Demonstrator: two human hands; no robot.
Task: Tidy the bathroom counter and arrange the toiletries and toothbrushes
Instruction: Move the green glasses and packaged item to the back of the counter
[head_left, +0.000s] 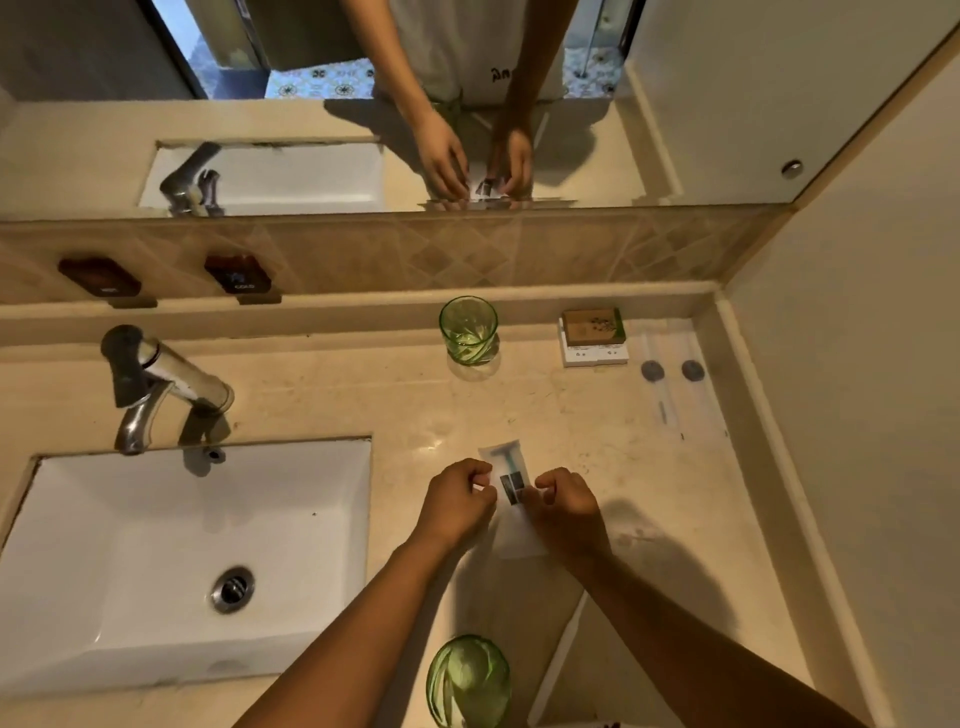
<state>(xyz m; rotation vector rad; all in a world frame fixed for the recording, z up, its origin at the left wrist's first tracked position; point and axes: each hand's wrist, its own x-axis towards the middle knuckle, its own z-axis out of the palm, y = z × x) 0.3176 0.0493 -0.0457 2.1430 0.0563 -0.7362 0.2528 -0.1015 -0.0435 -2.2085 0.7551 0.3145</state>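
Both hands, left & right, pinch the sides of a clear sachet w/ a razor-like item inside, lying flat on the desk right of the sink. Risk, imo: film is slick, so a hard tug could tear it suddenly & flick the contents toward the basin, or an elbow could knock the near glass off the edge. Count: 2 green glasses (other at back), 1 soap box on a white pack, 2 long wrapped sachets at right, probably toothbrushes, 1 tap.
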